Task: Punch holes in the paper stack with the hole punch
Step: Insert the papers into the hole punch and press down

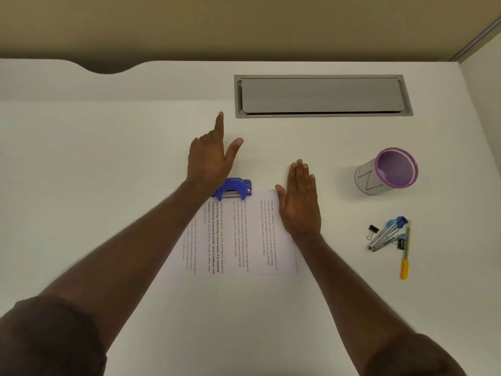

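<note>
Head view. A white sheet stack of printed paper (244,234) lies flat on the white desk top (108,164), its text lines running away from the viewer. A blue plastic-and-metal hole punch (235,189) sits at the far edge of the stack, towards its left corner, with the paper edge at the mouth of the punch; whether the edge is fully inserted cannot be told.

The left hand (208,161) is raised over the desk just beyond the punch, the wrist passing over the punch's left end. Its forefinger points away, the thumb is spread wide, the other fingers are partly folded; it holds nothing. The left forearm crosses the left part of the stack.

The right hand (299,202) lies palm down on the far right corner of the stack, fingers straight and close together, fingertips reaching past the paper edge onto the desk.

To the right, well apart from the paper, stands a purple-rimmed mesh pen cup with a white paper wrap (386,172), tilted in the wide-angle picture. Nearer the viewer lie a blue-and-silver metal stapler (386,234), a small black binder clip (373,229) just beside it, and a yellow-handled screwdriver (405,253) touching the stapler. A grey metal cable hatch (322,95) is set into the far desk.
</note>
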Available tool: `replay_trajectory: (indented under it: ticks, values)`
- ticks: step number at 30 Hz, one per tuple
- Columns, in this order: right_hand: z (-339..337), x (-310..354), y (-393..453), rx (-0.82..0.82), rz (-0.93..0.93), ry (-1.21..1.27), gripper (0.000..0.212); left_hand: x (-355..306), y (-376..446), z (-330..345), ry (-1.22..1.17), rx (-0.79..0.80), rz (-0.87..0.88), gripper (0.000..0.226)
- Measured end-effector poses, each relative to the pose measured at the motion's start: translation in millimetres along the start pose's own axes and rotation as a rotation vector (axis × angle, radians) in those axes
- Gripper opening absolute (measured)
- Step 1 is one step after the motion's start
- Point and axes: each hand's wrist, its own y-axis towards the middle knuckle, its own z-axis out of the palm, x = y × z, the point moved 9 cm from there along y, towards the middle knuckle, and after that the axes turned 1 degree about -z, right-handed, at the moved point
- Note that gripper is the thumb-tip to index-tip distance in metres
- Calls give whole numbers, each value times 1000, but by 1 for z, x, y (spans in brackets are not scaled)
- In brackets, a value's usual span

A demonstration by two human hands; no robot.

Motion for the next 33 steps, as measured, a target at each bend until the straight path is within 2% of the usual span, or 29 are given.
replay_trajectory:
  ticks: [7,14,18,26,33]
  values:
    - [-8,4,-1,-5,-34,43,78,42,-65,-41,-97,-11,-72,71]
    - [-17,11,-7,72,-32,130,76,77,-142,-50,-66,108,-72,80]
    - [-34,18,-14,98,-65,89,71,86,-167,-47,-91,165,-63,82]
    - [-60,37,-91,-152,34,129,62,85,-161,-48,-79,173,62,73]
    - [-29,55,-135,-49,-24,-52,65,80,-121,-29,171,387,70,77]
